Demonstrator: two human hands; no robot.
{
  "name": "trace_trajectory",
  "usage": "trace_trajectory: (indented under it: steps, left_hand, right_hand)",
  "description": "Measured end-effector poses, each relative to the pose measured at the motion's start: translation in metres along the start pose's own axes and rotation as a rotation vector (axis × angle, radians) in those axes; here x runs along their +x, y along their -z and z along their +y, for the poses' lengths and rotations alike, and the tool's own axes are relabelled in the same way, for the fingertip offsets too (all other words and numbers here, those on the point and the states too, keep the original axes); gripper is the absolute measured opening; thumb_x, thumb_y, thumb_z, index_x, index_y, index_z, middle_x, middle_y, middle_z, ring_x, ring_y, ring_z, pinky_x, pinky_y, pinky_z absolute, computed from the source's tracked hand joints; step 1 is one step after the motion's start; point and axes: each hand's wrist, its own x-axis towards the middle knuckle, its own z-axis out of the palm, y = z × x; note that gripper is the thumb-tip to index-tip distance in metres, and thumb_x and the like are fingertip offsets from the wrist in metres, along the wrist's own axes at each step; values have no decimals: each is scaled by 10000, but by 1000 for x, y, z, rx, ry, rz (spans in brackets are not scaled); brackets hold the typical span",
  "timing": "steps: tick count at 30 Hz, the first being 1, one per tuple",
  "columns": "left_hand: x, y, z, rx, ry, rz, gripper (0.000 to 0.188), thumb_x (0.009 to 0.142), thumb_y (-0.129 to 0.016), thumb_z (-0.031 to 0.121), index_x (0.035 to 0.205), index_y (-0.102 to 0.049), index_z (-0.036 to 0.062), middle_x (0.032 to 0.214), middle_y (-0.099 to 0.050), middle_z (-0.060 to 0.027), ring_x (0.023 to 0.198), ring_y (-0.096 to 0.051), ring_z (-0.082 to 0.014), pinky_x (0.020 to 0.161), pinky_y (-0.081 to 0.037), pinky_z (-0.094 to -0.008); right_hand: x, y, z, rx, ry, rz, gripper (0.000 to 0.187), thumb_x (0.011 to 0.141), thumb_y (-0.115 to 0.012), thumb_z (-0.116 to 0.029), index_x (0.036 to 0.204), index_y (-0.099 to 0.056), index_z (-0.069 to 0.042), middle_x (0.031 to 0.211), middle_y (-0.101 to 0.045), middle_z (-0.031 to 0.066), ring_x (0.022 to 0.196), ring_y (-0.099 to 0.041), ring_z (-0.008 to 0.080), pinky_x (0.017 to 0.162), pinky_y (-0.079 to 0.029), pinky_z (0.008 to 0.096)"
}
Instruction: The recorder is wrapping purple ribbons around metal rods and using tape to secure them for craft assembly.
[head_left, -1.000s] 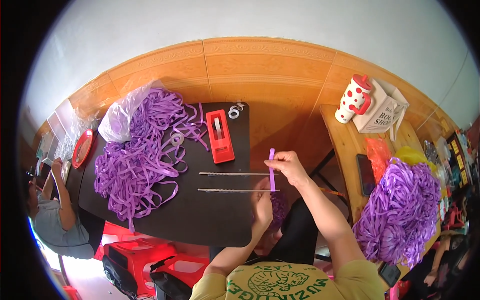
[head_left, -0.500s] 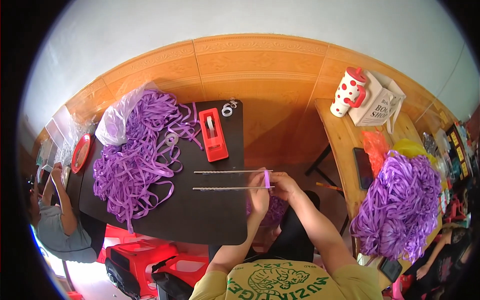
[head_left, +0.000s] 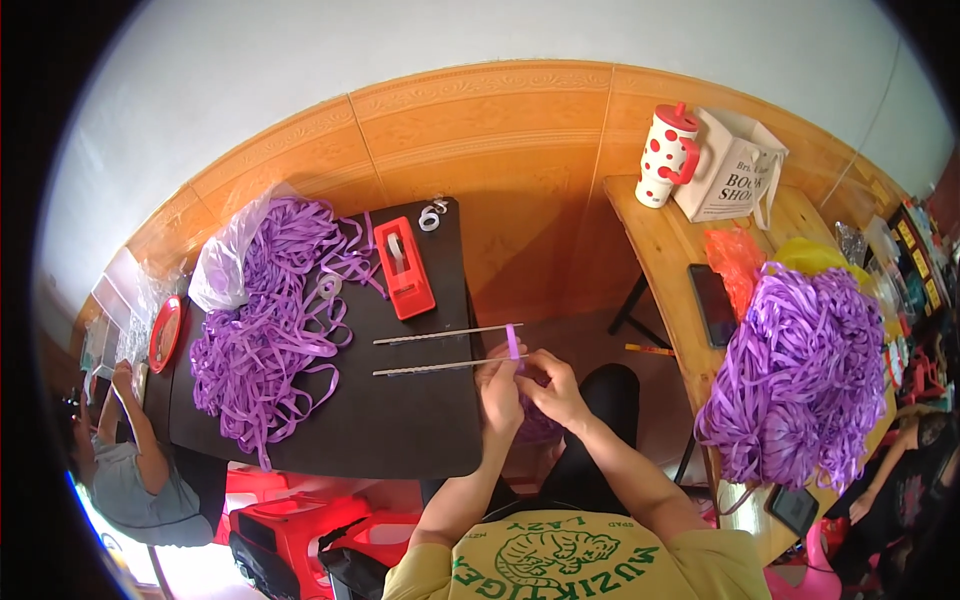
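Two thin metal rods (head_left: 440,333) lie parallel on the dark table, their tips reaching past its right edge. Near those tips a purple ribbon (head_left: 513,342) spans from one rod to the other. My left hand (head_left: 500,395) is closed at the nearer rod, fingertips at the ribbon's lower end and partly hidden. Just right of it, my right hand (head_left: 556,388) is closed in a pinch on the ribbon below the nearer rod. More purple ribbon hangs down beneath my hands, above my lap.
On the dark table (head_left: 400,430) are a heap of purple ribbon (head_left: 265,360), a red tape dispenser (head_left: 405,270) and tape rolls (head_left: 430,218). A wooden table (head_left: 640,220) at right bears a ribbon pile (head_left: 795,380), phone (head_left: 711,305) and dotted tumbler (head_left: 667,155). People sit at both sides.
My hands have come down from between the two rods to the nearer rod. The right hand now pinches lower, beside the left. The whole view has shifted slightly.
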Motion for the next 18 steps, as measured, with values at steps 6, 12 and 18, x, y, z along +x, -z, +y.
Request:
trace_trajectory:
  steps: [6, 12, 18]
  left_hand:
    - [-1, -1, 0, 22, 22, 24, 158, 846, -556, 12, 943, -677, -18, 978, -662, -119, 932, -597, -176, 861, -438, -286]
    - [-2, 0, -3, -1, 18, 39, 161, 841, -547, 12, 927, -681, -12, 959, -669, -107, 897, -598, -160, 832, -442, -270]
    - [-3, -2, -2, -54, 47, 47, 153, 838, -550, 10, 911, -683, -5, 913, -674, -97, 804, -596, -139, 756, -457, -250]
  right_hand:
    - [-4, -17, 3, -27, 59, 175, 128, 746, -636, -58, 845, -616, 21, 736, -580, 132, 678, -585, 255, 630, -452, 312]
    - [-9, -19, 2, 197, -194, 166, 91, 815, -583, -35, 850, -630, 35, 755, -636, 85, 687, -578, 123, 622, -445, 257]
    - [-12, -19, 13, 523, -304, 108, 113, 846, -565, -26, 889, -644, 42, 795, -655, 64, 729, -576, 91, 657, -441, 228]
